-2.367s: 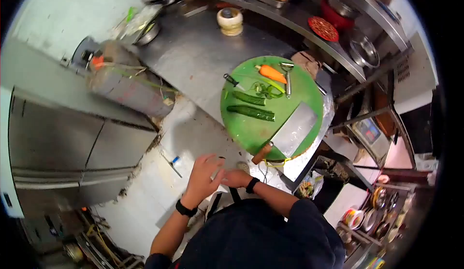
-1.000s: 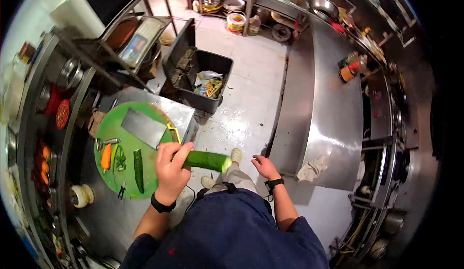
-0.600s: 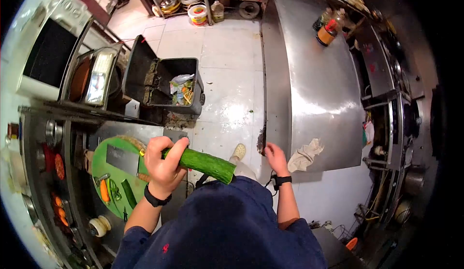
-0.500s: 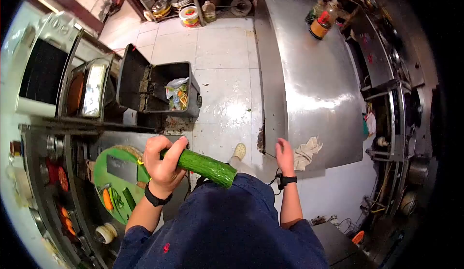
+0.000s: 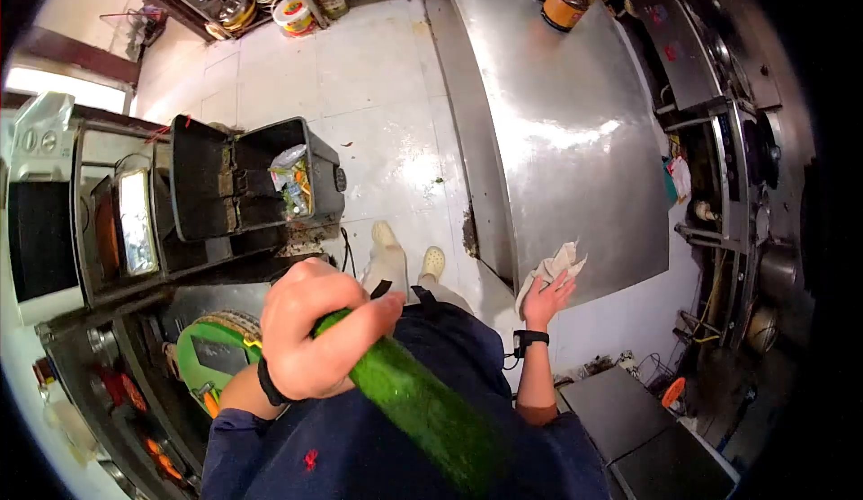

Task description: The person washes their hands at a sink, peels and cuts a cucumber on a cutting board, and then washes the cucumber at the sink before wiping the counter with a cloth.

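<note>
My left hand (image 5: pixel 319 329) is wrapped round one end of a large green cucumber (image 5: pixel 418 410), close to the camera and in front of my dark blue shirt. The cucumber's far end points down and to the right and looks blurred. Over by the steel counter's near edge, my right hand (image 5: pixel 547 300) has its fingers spread, palm up, beside a crumpled beige cloth (image 5: pixel 559 262). It holds nothing. Partly behind my left arm lies a green cutting board (image 5: pixel 189 353) with a cleaver (image 5: pixel 218 356) and a carrot (image 5: pixel 211 404).
A black bin (image 5: pixel 328 176) with its lid open stands on the tiled floor at the left, with scraps inside. The steel counter (image 5: pixel 584 168) runs along the right, carrying bottles (image 5: pixel 564 6) at its far end. Shelves line both sides.
My left hand has brought the cucumber nearer the camera. My right hand has turned palm up and reached the cloth. The view has shifted, and a second shoe shows.
</note>
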Action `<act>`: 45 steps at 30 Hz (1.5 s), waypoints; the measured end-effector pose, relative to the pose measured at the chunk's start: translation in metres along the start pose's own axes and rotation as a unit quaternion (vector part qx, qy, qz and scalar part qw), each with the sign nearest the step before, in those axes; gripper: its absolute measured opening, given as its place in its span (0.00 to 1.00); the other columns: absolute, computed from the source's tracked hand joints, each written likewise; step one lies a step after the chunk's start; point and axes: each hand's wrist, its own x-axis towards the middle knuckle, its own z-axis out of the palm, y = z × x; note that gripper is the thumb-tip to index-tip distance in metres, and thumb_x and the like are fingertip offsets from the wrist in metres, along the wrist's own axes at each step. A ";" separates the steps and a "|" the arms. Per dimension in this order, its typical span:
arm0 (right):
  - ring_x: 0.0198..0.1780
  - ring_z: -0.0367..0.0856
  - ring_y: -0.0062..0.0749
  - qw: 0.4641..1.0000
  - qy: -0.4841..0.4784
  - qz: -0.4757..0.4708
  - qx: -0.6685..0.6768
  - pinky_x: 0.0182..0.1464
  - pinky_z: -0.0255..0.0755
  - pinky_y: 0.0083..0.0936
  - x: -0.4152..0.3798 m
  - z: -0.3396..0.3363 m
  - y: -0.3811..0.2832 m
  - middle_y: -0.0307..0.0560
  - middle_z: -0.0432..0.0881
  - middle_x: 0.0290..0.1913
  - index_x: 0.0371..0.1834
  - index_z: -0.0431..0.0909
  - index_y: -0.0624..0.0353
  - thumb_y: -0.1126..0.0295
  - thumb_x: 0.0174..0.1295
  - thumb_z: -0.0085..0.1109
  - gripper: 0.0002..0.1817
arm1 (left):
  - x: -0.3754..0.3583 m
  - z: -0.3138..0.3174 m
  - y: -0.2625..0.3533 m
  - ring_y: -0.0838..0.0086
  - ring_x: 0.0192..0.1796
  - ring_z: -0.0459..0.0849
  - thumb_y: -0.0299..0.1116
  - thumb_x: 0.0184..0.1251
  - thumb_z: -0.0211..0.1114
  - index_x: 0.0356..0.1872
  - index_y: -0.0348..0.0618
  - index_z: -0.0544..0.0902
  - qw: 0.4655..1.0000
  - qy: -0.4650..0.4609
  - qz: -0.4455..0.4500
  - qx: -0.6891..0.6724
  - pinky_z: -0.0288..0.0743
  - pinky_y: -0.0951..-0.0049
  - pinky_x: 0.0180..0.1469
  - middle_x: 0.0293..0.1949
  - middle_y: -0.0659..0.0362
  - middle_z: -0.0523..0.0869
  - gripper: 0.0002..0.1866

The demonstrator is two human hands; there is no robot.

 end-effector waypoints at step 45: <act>0.79 0.52 0.58 0.970 0.116 0.023 -0.214 0.75 0.50 0.56 0.143 0.045 -0.099 0.68 0.57 0.77 0.76 0.54 0.74 0.46 0.72 0.47 0.43 | -0.018 0.016 -0.065 0.55 0.38 0.89 0.32 0.56 0.76 0.46 0.43 0.84 0.907 -0.042 -0.419 -0.033 0.82 0.63 0.39 0.34 0.49 0.88 0.17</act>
